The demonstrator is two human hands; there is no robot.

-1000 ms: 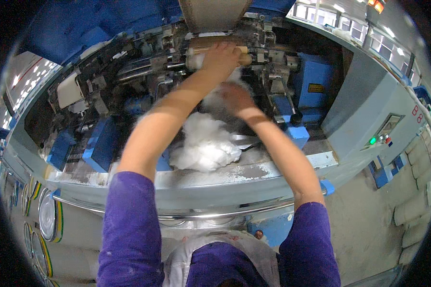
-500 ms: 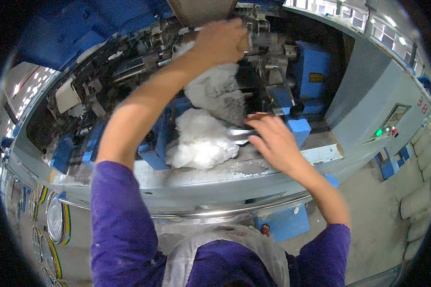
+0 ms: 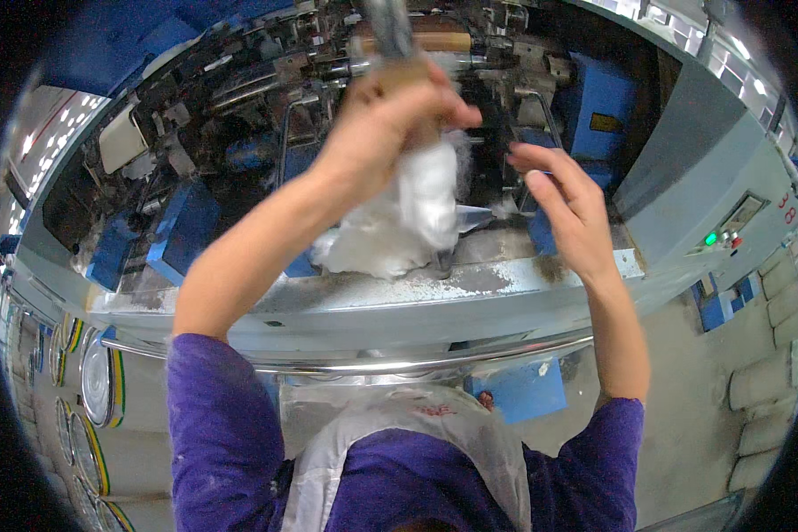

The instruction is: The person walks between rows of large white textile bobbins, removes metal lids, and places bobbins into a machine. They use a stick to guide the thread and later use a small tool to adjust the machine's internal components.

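My left hand is closed, slightly blurred, around the lower end of a grey metal bar that rises to the top edge of the view. Directly below that fist hangs a wad of white fluffy fibre. A wider heap of white fibre lies at the machine's front ledge. From the fibre's right side juts a shiny pointed metal piece. My right hand hovers beside a blue block, fingers apart, with nothing visible in it.
Dark rollers and metal arms fill the machine behind my hands. Blue housings stand to the right. A pale ledge and a chrome rail run across the front. On the right side panel a green light glows. Round cans stand at left.
My left hand has come down and nearer, now with a metal bar in it. My right hand has moved up and right, away from the metal piece. A tan roller shows at the back.
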